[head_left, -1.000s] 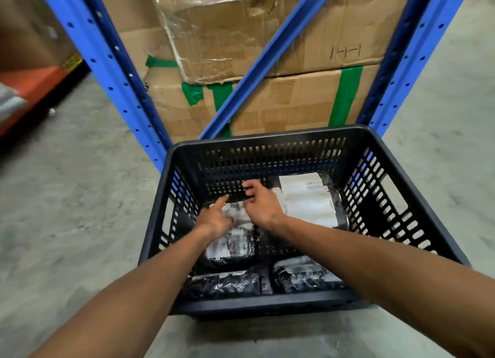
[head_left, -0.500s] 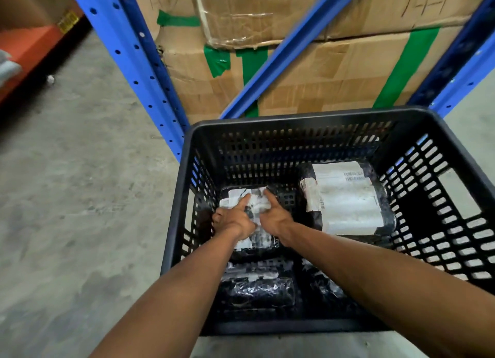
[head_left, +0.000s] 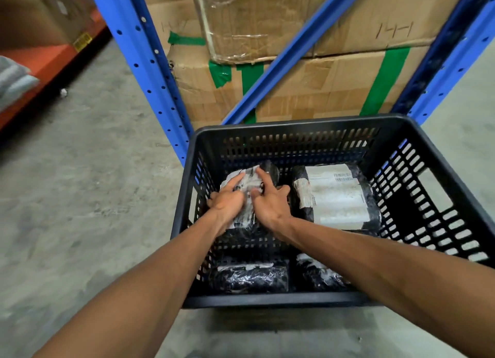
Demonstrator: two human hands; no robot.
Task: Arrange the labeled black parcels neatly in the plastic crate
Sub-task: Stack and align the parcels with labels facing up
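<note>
Two bare forearms entering from the lower edge of the frame, no sleeves in view, left hand and right hand ungloved, no rings, watch or wristband visible, short fingernails

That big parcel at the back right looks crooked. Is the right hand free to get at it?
Probably yes. The right hand rests on the smaller parcel right beside the big parcel, whose top lies bare with nothing between them. It would only have to let go first.
</note>
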